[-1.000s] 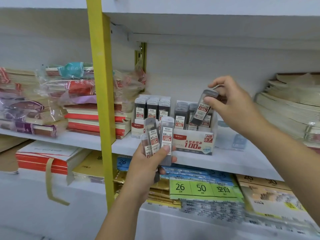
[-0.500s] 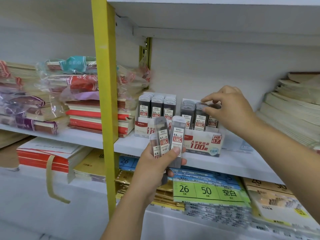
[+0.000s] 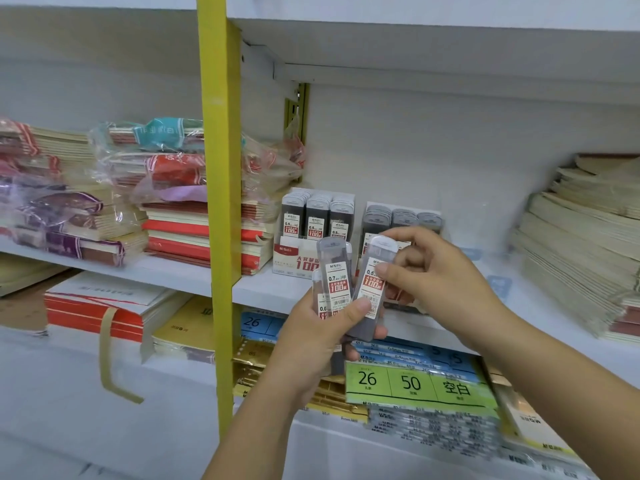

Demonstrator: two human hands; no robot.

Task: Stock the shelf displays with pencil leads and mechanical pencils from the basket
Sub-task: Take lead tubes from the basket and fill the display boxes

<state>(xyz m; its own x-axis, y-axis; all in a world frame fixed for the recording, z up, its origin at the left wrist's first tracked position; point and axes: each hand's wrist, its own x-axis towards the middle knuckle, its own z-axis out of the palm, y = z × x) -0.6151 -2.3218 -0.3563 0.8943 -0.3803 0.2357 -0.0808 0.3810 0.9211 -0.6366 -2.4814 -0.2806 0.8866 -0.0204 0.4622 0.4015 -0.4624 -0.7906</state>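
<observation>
My left hand (image 3: 318, 337) grips a small bunch of grey pencil lead cases (image 3: 334, 282) upright in front of the shelf. My right hand (image 3: 436, 275) pinches the rightmost lead case (image 3: 372, 289) of that bunch near its top. Behind them on the white shelf (image 3: 263, 289) stand two display boxes of lead cases: the 0.5 box (image 3: 311, 237) on the left and the 0.7 box (image 3: 401, 220) on the right, partly hidden by my hands. No basket or mechanical pencils are in view.
A yellow upright post (image 3: 218, 202) stands just left of the display boxes. Wrapped notebook stacks (image 3: 166, 202) fill the shelf to the left, cream paper stacks (image 3: 581, 244) the right. Label packs (image 3: 415, 382) lie on the shelf below.
My right hand set a lead case into the 0.7 display box, then came back down and left to the bunch and now pinches its rightmost case.
</observation>
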